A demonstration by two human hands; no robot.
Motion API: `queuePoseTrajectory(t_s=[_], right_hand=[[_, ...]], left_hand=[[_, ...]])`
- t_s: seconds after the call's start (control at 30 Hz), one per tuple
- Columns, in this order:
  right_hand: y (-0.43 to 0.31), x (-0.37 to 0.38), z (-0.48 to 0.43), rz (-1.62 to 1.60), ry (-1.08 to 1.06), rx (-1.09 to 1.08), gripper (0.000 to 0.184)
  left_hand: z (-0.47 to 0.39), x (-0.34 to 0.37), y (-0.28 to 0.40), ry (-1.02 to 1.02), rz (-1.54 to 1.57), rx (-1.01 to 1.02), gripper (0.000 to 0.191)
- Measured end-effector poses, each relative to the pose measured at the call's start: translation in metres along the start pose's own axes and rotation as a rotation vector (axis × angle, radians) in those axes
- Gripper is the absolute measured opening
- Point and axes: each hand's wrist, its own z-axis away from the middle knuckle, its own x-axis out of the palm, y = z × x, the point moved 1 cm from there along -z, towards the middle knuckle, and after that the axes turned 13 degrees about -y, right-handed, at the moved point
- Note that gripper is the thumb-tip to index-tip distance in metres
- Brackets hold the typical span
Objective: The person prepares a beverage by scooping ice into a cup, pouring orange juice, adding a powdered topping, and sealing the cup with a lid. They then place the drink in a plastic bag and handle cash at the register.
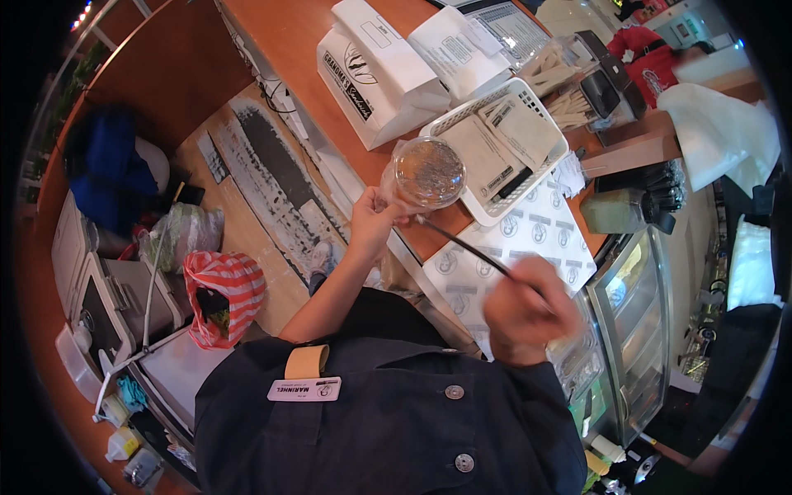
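My left hand (374,223) pinches the gathered neck of a clear plastic bag (396,179). A round clear plastic container (430,172) with brown contents sits inside it, over the counter edge. My right hand (529,303), blurred by motion, is closed on one end of a long thin dark strip (473,249), perhaps a straw or a stretched band. From there the strip slants to the bag neck beside my left fingers. Below that hand lies printed white wrapping paper (510,238). Touching or just behind the container is a white plastic basket (489,213).
Printed white paper bags (383,74) stand on the brown counter (272,25). Wooden cutlery (569,108) and black straws (643,179) fill holders at right, near a glass display case (637,334). A red-striped plastic bag (226,297) is at left. A person in red (649,65) is beyond the counter.
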Motion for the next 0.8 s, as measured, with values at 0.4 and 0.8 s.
queuePoseTrajectory(t_s=[0.4, 0.8], right_hand=[[0.026, 0.041, -0.005, -0.032, -0.344, -0.085, 0.028], [0.067, 0.046, 0.024, -0.539, 0.147, 0.683, 0.041]], left_hand=[[0.011, 0.012, 0.011, -0.02, -0.178, 0.068, 0.041], [0.028, 0.018, 0.051, 0.015, -0.043, 0.041, 0.056]])
